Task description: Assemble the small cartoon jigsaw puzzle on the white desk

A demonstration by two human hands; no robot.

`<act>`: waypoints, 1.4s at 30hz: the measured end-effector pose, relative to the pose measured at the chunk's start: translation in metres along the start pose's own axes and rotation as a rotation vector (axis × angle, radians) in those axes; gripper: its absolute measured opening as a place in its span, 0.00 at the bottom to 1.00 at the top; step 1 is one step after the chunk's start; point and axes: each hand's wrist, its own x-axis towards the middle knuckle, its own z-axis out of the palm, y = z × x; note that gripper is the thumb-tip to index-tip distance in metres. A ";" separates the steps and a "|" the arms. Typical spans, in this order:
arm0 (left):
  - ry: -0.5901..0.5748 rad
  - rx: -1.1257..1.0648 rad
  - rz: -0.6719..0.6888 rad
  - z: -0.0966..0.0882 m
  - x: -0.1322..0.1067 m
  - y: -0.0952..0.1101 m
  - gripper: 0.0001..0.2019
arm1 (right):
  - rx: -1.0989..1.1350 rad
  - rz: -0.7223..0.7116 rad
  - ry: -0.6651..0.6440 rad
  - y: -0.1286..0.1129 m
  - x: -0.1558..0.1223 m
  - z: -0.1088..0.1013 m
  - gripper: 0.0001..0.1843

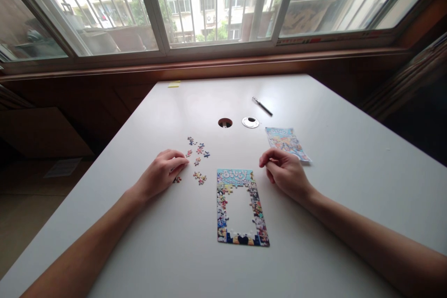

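Observation:
A jigsaw puzzle point(261, 216) lies on the white table, its outer ring of pieces joined around an open middle. Left of it are several loose puzzle pieces point(200, 177), scattered singly and in small groups. My left hand point(163, 169) rests at their left side, fingers closed together with the tips beside a reddish piece point(189, 153). Another piece point(178, 179) shows just below that hand. To the right of the puzzle's top corner, my right hand point(284, 172) is closed with curled fingers. Whatever either hand may hold is hidden.
Behind my right hand lies a colourful printed picture sheet point(284, 139). Farther back are a pen point(262, 106), a round metal cover point(250, 122) and a cable hole point(225, 123) in the table point(195, 107). A yellow sticky note point(174, 84) marks the far left edge, below the window.

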 end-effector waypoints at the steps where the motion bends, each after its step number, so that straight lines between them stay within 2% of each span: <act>1: 0.007 0.019 0.004 0.000 0.000 0.000 0.08 | -0.001 0.000 0.000 0.000 0.000 0.000 0.07; 4: 0.055 0.009 0.008 -0.001 0.000 0.002 0.08 | -0.003 -0.001 0.002 0.000 0.001 0.000 0.07; 10: 0.238 -0.071 -0.006 -0.005 0.001 0.007 0.09 | -0.004 -0.005 0.001 0.001 0.002 0.000 0.07; 12: 0.235 -0.068 0.000 -0.005 0.001 0.007 0.09 | -0.005 -0.005 0.000 0.001 0.002 0.000 0.07; 17: 0.002 -0.065 0.090 -0.002 0.002 0.007 0.08 | -0.006 0.000 -0.003 0.000 0.002 0.000 0.08; 19: -0.046 -0.090 0.086 -0.001 0.002 0.007 0.08 | -0.009 -0.001 -0.004 0.000 0.002 0.000 0.08; 28: -0.081 -0.048 0.170 -0.007 0.004 0.013 0.09 | -0.009 0.001 0.000 0.000 0.001 0.000 0.07; 32: -0.059 -0.058 0.143 -0.008 0.004 0.014 0.07 | -0.011 0.002 0.001 -0.001 0.001 0.001 0.08; 35: -0.105 -0.074 0.138 -0.012 0.004 0.017 0.06 | -0.011 0.008 -0.002 -0.001 0.001 0.000 0.07; 39: -0.256 -0.188 0.187 -0.023 0.008 0.039 0.06 | -0.022 0.010 -0.001 0.000 0.000 0.000 0.07; 42: -0.504 -0.360 0.206 -0.029 0.010 0.064 0.15 | -0.022 0.003 -0.009 0.001 0.001 -0.001 0.08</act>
